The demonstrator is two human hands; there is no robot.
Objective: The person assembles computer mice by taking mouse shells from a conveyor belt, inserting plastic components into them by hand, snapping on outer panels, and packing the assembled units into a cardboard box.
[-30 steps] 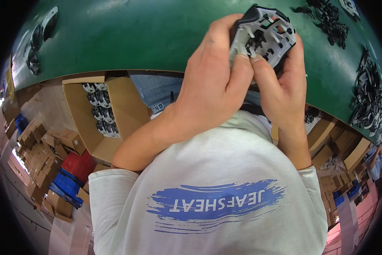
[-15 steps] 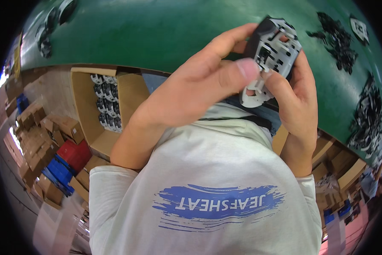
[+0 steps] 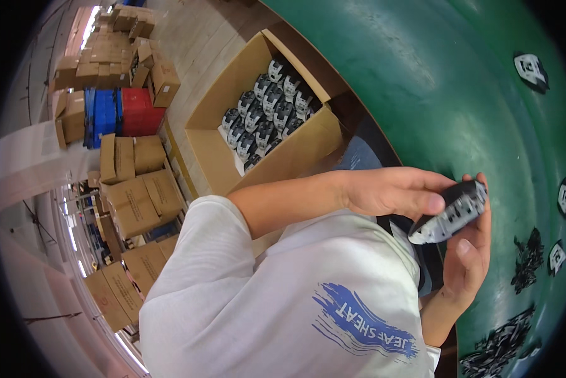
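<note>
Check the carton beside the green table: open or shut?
Open: no flap covers its top, and rows of black-and-white shells show inside the carton. Cannot tell how deep they go.

White shirt (image 3: 232, 302), lower middle of the frame, is carrying one line of pale capitals on a blue brush-stroke print (image 3: 365, 324); letters are running tilted, upside down. Cardboard cartons (image 3: 135, 208), left of the frame, are showing dark print, coming out too small to read.
</note>
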